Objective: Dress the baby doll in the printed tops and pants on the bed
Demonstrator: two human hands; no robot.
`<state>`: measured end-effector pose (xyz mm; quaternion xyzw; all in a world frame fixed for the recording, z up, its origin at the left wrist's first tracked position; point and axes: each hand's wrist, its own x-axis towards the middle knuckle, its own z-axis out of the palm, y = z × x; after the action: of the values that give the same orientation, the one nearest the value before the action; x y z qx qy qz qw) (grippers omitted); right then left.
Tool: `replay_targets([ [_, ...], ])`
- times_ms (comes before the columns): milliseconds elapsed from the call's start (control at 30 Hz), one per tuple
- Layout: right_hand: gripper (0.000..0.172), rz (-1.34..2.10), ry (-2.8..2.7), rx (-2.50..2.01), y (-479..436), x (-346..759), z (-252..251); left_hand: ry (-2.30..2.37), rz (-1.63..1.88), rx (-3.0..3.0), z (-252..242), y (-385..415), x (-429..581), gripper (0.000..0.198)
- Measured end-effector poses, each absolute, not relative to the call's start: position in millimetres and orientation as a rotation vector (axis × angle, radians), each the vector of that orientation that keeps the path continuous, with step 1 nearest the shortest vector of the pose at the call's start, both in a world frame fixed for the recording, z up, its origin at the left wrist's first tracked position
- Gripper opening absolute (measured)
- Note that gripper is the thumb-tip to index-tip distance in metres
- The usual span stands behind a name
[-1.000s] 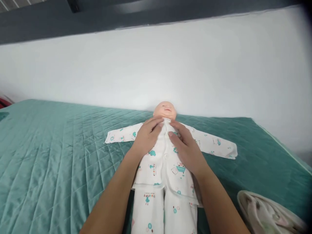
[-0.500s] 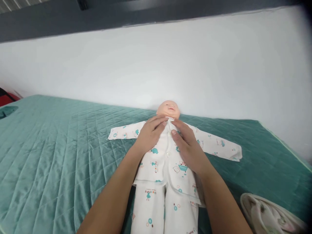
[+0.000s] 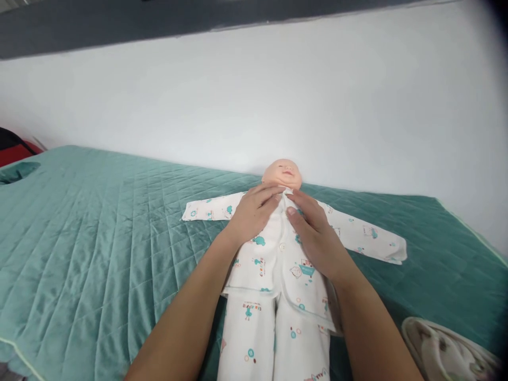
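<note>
A baby doll point(image 3: 282, 172) lies on its back, head toward the wall, in a white long-sleeved jacket point(image 3: 273, 270) and white trousers point(image 3: 248, 341) with small teal prints. Both sleeves stretch out sideways. My left hand point(image 3: 257, 210) lies flat across the left side of the jacket's chest, fingertips by the collar. On the other side, my right hand point(image 3: 313, 225) rests with fingers extended toward the collar and thumb apart beside the front opening. A button point(image 3: 282, 247) shows below the hands. The fabric under my palms is hidden.
The doll is on a green quilted cover point(image 3: 119, 233) that reaches a white wall point(image 3: 222, 116). At the lower right sits a pale, rimmed item with patterned fabric point(image 3: 448, 352), cut off by the frame. A red and black object point(image 3: 16, 148) stands at the far left.
The view has shifted slightly, so everything sits a little further right. My hands keep the same place on the jacket, and the doll has not visibly moved on the cover.
</note>
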<state>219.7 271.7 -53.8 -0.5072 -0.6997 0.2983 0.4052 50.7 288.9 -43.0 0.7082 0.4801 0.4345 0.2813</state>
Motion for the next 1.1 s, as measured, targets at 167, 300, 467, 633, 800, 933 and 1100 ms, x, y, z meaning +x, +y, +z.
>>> replay_targets([
  [167,0.046,0.779,-1.775,-1.316,271,219,-52,1.308,1.138,1.916,-42,289,51,0.036],
  [300,0.046,0.791,-1.77,-1.341,270,219,-51,1.297,1.129,1.912,-41,288,51,0.036],
  [467,0.046,0.786,-1.782,-1.353,269,219,-48,1.291,1.115,1.911,-41,286,50,0.038],
  [633,0.046,0.758,-1.816,-1.37,268,219,-47,1.29,1.109,1.915,-42,287,49,0.039],
  [800,0.044,0.619,-1.913,-1.322,273,221,-54,1.282,1.119,1.925,-43,288,49,0.038],
  [933,0.042,0.423,-2.032,-1.188,279,222,-65,1.278,1.119,1.933,-43,288,50,0.038],
  [1100,0.045,0.446,-1.992,-1.277,278,220,-66,1.268,1.11,1.962,-42,288,50,0.039],
])
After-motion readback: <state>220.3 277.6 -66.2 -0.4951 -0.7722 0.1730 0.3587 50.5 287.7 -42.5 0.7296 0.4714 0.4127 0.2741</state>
